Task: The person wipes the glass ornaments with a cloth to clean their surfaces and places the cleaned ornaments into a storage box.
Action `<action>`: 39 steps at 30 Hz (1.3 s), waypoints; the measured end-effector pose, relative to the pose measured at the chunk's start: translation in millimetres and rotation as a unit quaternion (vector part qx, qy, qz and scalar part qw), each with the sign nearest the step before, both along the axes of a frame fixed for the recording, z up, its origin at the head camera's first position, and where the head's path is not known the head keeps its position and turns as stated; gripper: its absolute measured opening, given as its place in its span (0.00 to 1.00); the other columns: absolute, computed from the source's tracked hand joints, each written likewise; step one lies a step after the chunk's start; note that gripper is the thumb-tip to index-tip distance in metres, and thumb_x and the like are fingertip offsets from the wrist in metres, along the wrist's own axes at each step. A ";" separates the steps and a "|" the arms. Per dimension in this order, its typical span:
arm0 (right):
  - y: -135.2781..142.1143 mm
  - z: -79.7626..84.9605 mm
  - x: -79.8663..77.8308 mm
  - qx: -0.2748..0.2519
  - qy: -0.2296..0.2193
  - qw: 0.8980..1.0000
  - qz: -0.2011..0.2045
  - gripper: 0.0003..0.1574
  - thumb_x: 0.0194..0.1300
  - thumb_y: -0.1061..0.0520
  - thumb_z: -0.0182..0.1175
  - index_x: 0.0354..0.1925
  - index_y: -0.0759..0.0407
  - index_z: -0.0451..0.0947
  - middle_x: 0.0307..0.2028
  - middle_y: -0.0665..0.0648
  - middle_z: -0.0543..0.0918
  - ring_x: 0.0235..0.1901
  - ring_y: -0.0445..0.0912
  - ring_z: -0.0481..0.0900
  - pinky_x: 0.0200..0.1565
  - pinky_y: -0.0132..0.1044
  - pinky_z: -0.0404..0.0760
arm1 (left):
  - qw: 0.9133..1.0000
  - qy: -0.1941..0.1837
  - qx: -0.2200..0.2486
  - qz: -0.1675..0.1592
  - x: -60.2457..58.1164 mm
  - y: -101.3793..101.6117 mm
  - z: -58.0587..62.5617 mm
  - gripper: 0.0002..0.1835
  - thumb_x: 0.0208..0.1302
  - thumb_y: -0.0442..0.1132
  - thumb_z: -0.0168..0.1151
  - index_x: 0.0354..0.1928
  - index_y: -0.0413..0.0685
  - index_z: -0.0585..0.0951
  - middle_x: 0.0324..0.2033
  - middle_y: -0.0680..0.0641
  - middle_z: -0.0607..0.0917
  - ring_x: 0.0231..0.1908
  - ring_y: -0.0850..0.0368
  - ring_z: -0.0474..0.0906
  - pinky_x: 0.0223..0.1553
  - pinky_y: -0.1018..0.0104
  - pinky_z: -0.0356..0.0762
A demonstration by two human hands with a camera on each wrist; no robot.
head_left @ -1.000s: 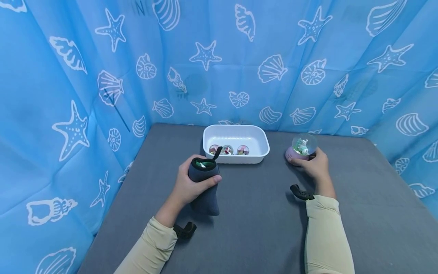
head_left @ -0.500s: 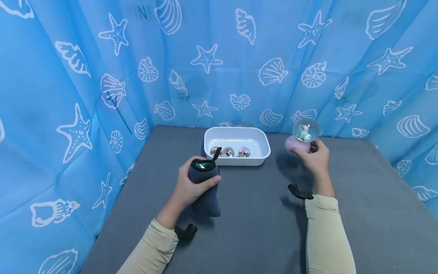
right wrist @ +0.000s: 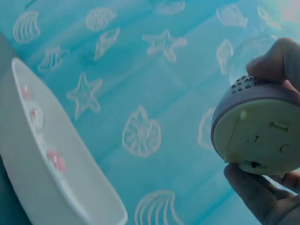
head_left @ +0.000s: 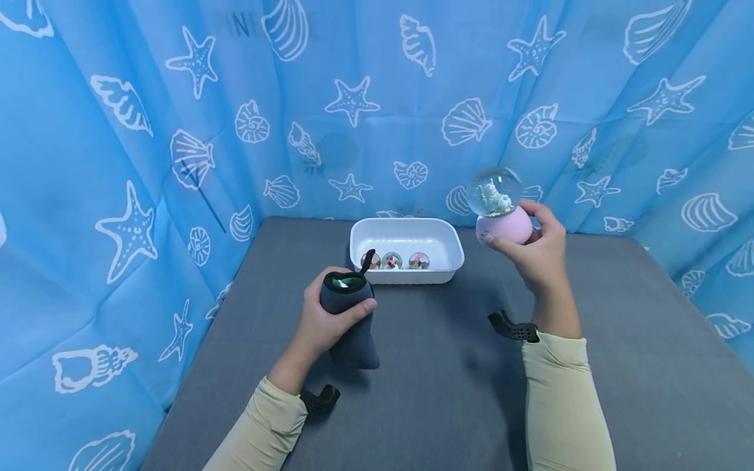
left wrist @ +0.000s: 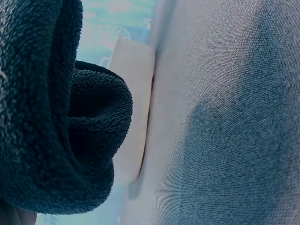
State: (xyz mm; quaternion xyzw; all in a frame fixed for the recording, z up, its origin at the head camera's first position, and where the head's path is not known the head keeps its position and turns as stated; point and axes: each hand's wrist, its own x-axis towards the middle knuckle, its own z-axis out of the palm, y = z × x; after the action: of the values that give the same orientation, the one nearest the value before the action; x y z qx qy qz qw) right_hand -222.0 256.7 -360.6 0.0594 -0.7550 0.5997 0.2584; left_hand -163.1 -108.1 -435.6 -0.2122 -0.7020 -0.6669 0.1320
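Observation:
In the head view my left hand (head_left: 323, 319) grips a dark grey cloth pouch (head_left: 353, 343) from its left side, thumb across the front. Its mouth faces up, something green and white shows inside, and a black loop sticks up from the rim. The left wrist view shows the pouch's fuzzy dark fabric (left wrist: 42, 154) close up. My right hand (head_left: 546, 261) holds a snow globe (head_left: 505, 227) by its pink base, upright and above the table. A white figure sits inside the clear dome. In the right wrist view the globe's underside (right wrist: 260, 136) shows a flat cover.
A white tray (head_left: 406, 277) stands at the back of the grey table (head_left: 436, 386), between the hands. Three small globes (head_left: 392, 261) with figures lie along its front side. A blue curtain (head_left: 377, 150) with white shells and starfish hangs behind and at the sides.
My right hand has lifted the snow globe off the table and carried it up and left, toward the tray. The left hand and the pouch have stayed nearly in place.

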 end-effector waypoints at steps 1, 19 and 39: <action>-2.8 2.9 2.1 0.010 0.006 1.000 0.009 0.40 0.50 0.72 0.78 0.61 0.56 0.81 0.55 0.48 0.77 0.43 0.44 0.84 0.41 0.26 0.86 | 1.000 0.001 0.002 0.002 0.1 -0.1 -0.4 0.25 0.58 0.48 0.81 0.54 0.50 0.82 0.48 0.48 0.87 0.50 0.51 0.82 0.56 0.57 0.79; -42.0 16.3 19.3 0.154 0.070 0.971 0.170 0.50 0.38 0.73 0.84 0.62 0.60 0.80 0.57 0.51 0.74 0.50 0.50 0.79 0.43 0.30 0.86 | 0.998 0.036 0.036 0.044 -2.2 -0.1 -3.9 0.26 0.58 0.45 0.79 0.56 0.43 0.82 0.47 0.49 0.86 0.47 0.53 0.83 0.52 0.64 0.80; -92.8 9.6 28.4 0.224 0.031 0.937 0.268 0.49 0.36 0.64 0.88 0.59 0.48 0.82 0.57 0.51 0.74 0.54 0.50 0.77 0.42 0.46 0.90 | 0.995 0.047 0.076 0.049 -1.3 -0.5 -1.0 0.32 0.58 0.52 0.80 0.57 0.38 0.81 0.48 0.51 0.86 0.46 0.57 0.82 0.51 0.68 0.82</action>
State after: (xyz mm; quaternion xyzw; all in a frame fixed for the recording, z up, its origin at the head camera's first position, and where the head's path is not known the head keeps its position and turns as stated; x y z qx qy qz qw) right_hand -193.6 163.9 -351.1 0.3341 -0.8179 0.4596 0.0912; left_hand -164.4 -108.7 -436.7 -0.1979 -0.6519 -0.7002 0.2135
